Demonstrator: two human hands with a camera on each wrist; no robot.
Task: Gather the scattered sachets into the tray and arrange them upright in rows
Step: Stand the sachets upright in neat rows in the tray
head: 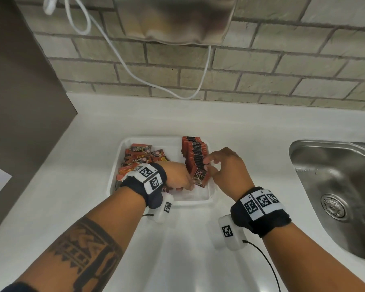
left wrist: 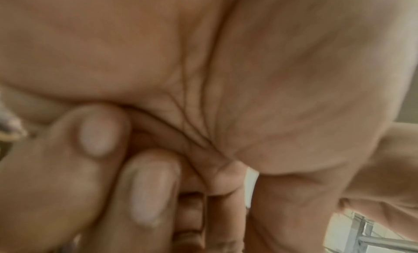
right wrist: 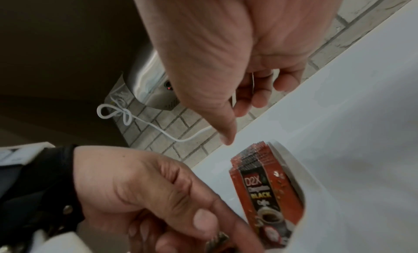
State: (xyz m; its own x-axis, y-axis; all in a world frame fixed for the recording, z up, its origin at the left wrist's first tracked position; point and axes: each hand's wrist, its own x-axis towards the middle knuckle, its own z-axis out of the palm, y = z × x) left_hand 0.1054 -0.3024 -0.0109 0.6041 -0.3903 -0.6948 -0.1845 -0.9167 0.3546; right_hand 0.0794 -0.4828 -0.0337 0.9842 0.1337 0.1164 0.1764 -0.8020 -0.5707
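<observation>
White plastic forms the tray (head: 122, 144), which sits on the white surface (head: 251, 127) between a grey panel at the left and a steel sink (head: 333, 186) at the right. Inside the tray, along its right side, a row of red-and-black sachets (head: 195, 153) stands upright, packed face to face from the far wall toward the person; the nearest one (right wrist: 267, 199) shows its printed front. On the left side of the tray, a loose pile of sachets (head: 138, 155) lies flat and overlapping at mixed angles. The near right corner of the tray floor is bare. The left hand (head: 177, 175) reaches into the tray from the left, back of the hand up, fingers bent downward at the foot of the upright row; in the right wrist view its thumb and fingers pinch dark sachet edges (right wrist: 217, 239), so this grip is closed on sachets, their number not discernible. The left wrist view shows only a blurred palm and curled fingers (left wrist: 144, 190). The right hand (head: 226, 167) hovers at the near end of the upright row, thumb (right wrist: 224, 131) pointing down toward the sachet tops, the other fingers loosely bent; whether they touch the row cannot be told, and this grip holds nothing visible. A white cable (head: 135, 74) hangs on the brick wall behind.
</observation>
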